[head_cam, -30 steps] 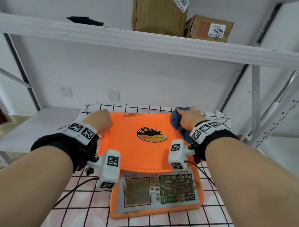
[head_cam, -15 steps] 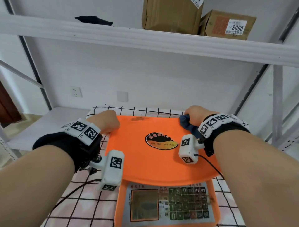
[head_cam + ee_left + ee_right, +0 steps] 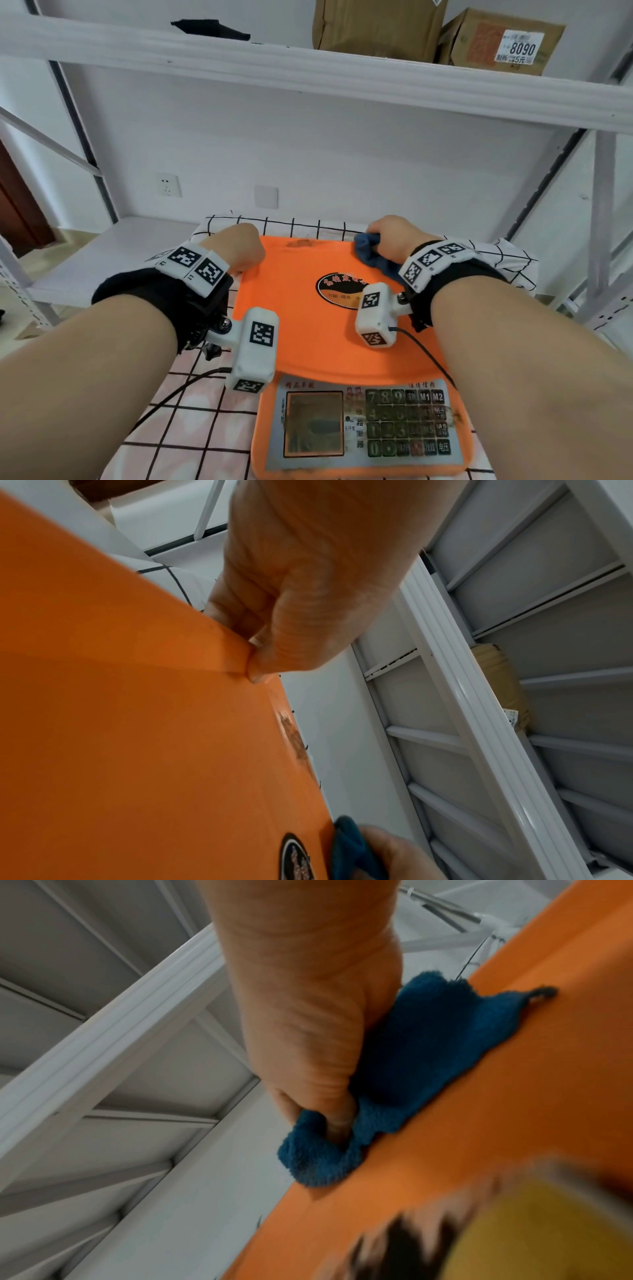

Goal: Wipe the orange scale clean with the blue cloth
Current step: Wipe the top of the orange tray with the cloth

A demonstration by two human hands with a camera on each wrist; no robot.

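- Head view: the left hand (image 3: 239, 248) grips the far left corner of the orange scale (image 3: 308, 308); the right hand (image 3: 394, 240), at the far right corner, clutches the blue cloth (image 3: 368, 251).
- Left wrist view: fingers (image 3: 260, 658) curl round the platform's rim, a brown smear (image 3: 294, 739) just beyond them.
- Right wrist view: the cloth lies bunched under the hand on the platform's edge.

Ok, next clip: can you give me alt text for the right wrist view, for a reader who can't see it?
A right hand grips a bunched blue cloth and presses it on the edge of an orange scale platform, fingers curled into the fabric. White metal shelving fills the left side; a blurred black-and-yellow label sits bottom right.
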